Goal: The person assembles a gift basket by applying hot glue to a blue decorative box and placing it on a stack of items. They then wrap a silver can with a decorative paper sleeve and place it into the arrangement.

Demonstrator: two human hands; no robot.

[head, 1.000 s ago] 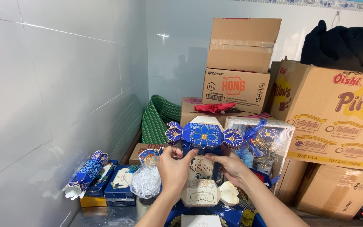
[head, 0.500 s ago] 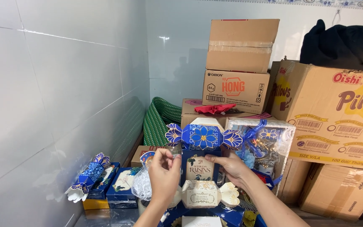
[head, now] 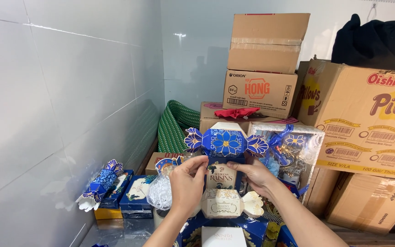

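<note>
Stacking up behind everything, the plain brown cartons (head: 264, 64) and the large printed snack carton (head: 366, 123) fill the back corner, a dark garment (head: 376, 43) heaped on top and a green ribbed mat (head: 172, 126) rolled against the white tiled wall. In front of them an open cellophane-lined gift hamper (head: 307, 137) holds a tangle of blue ribbon and small wrapped items, hard to tell apart. Compared with a second ago, both hands have drawn in closer on the upright dark blue raisin box (head: 220, 176), which stands in the middle of the arrangement beneath the blue candy-shaped box (head: 225, 142) with its floral ends; that box seems to sit as it did. The left hand (head: 186, 183) pinches the raisin box's upper left edge with fingers curled, and the right hand (head: 254, 176) cups its right side, so the box appears to be getting small adjustments in place. Just below lies a cream candy-shaped box (head: 227, 204). A bag of white paper shred (head: 160, 192) sits left of the hands, near flat blue boxes (head: 131, 199).
</note>
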